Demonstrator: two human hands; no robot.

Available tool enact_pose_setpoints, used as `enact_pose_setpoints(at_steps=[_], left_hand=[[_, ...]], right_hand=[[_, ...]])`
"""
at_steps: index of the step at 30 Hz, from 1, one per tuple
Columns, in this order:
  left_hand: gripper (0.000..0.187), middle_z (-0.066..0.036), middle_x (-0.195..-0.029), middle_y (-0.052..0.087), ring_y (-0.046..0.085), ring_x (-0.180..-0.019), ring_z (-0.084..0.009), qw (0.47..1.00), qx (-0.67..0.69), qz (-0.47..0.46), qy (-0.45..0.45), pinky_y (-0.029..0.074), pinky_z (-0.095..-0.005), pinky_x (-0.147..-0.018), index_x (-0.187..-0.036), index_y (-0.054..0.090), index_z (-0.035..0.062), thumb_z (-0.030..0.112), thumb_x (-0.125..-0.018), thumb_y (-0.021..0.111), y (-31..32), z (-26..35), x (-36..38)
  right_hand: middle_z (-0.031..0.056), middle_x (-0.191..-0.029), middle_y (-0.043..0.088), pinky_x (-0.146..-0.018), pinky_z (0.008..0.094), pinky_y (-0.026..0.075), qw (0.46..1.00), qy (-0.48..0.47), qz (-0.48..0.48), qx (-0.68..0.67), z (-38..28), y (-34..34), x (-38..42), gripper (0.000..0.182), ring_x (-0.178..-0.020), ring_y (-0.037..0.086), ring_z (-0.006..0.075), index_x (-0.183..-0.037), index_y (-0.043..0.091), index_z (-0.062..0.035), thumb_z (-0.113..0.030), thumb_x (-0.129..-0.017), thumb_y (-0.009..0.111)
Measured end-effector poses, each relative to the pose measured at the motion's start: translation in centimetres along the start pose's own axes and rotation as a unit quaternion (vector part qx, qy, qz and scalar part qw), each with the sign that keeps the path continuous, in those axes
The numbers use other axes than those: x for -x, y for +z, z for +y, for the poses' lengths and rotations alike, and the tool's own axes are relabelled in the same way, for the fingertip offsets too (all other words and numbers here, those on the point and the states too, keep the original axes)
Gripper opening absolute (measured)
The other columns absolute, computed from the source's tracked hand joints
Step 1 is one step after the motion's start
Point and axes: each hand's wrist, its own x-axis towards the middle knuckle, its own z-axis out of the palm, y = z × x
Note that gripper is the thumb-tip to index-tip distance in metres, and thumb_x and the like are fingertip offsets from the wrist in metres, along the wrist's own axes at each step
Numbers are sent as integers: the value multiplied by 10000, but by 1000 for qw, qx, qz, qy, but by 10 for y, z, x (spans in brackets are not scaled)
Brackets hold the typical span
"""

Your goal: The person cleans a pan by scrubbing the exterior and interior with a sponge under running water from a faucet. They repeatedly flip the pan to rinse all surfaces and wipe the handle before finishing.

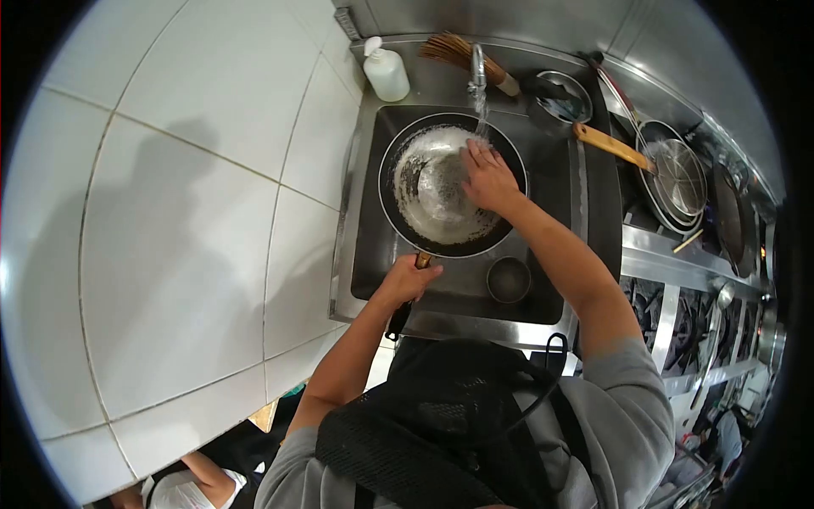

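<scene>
A dark frying pan [392,191] sits in the sink, with cloudy water and a dark, patchy inner surface. My left hand [407,282] is closed around its handle [398,321], below the pan's near rim. Over the right side of the pan lies my right hand [492,180], fingers stretched out and touching the wet inside. Nothing shows in that hand, though its palm is hidden. Water runs from the faucet [477,68] into the pan beside my right fingertips. A small round bowl [509,280] rests on the sink floor near my right forearm.
The steel sink [366,263] meets a tiled wall [186,212] on the left. A white pump bottle [387,75], a bristle brush [458,53] and a metal bowl [566,83] stand behind it. Stacked pans with a strainer [678,174] are on the stove at right. Another person [199,483] is at lower left.
</scene>
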Motion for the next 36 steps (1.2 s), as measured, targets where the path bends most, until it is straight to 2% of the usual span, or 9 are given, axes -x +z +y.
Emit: enact_pose_setpoints(at_steps=[9, 13, 16, 18, 19, 22, 25, 32, 36], left_hand=[[305, 20, -545, 466, 449, -430, -92, 1000, 14, 16, 22, 365, -284, -404, -720, 490, 75, 214, -898, 695, 10, 11, -27], [292, 13, -548, 484, 465, -443, -80, 999, 12, 37, 29, 363, -277, -407, -726, 496, 78, 205, -900, 693, 9, 9, -28], [286, -58, -550, 546, 533, -444, -178, 997, -29, 73, 20, 406, -335, -432, -738, 516, 57, 219, -884, 702, -1, -14, -38], [282, -169, -600, 603, 621, -529, -342, 879, -280, 268, 280, 471, -436, -498, -789, 538, 17, 237, -857, 702, -15, -32, -41], [282, -169, -600, 603, 621, -529, -342, 877, -279, 275, 279, 471, -436, -498, -789, 538, 17, 237, -857, 702, -22, -33, -37], [272, -227, -727, 637, 641, -706, -424, 872, -329, 333, 141, 486, -499, -608, -859, 569, 8, 253, -851, 686, -37, -40, -20], [248, -194, -777, 657, 651, -740, -399, 829, -345, 418, 141, 487, -497, -636, -900, 586, 29, 235, -833, 707, -42, -42, -14], [220, -168, -814, 668, 655, -745, -387, 816, -254, 491, 170, 496, -470, -638, -937, 598, 60, 150, -789, 733, -30, -39, -14], [226, -168, -809, 671, 662, -755, -382, 819, -253, 496, 137, 504, -461, -649, -937, 605, 60, 157, -785, 742, -31, -45, -15]], right_hand=[[91, -1584, 249, -1170, 538, 190, 889, -181, -391, -153, -8, 3, 22, 618, -1467, 189, 345, -1502, 328, -222, -380, -932, 507], [76, -1590, 233, -1158, 531, 228, 887, -162, -433, -4, 14, -26, 16, 587, -1464, 210, 299, -1491, 345, -216, -338, -938, 497], [96, -1471, 447, -1110, 495, 315, 955, -112, -259, 97, 42, -12, 23, 467, -1373, 397, 261, -1361, 526, -175, -278, -908, 567], [92, -1191, 667, -986, 451, 445, 979, -83, -119, -145, 48, -13, 16, 314, -1143, 606, 254, -1160, 662, -108, -192, -858, 640], [88, -917, 724, -829, 365, 523, 971, 4, 13, -240, 41, -15, 14, 204, -909, 691, 226, -1018, 692, -42, -119, -832, 658], [118, -855, 709, -698, 330, 533, 869, 255, 80, -417, 60, -1, -12, 193, -794, 692, 202, -1021, 669, -12, -105, -866, 599], [115, -785, 695, -658, 313, 519, 859, 286, 56, -421, 71, -14, -51, 192, -705, 679, 189, -1004, 655, -1, -132, -890, 573], [125, -846, 687, -684, 402, 537, 926, 179, 7, -333, 57, -9, -142, 223, -746, 679, 299, -1064, 626, -18, -110, -872, 557], [137, -1084, 641, -830, 407, 523, 979, -14, 197, -50, 60, 0, -150, 318, -988, 635, 326, -1134, 603, -36, -89, -823, 568]])
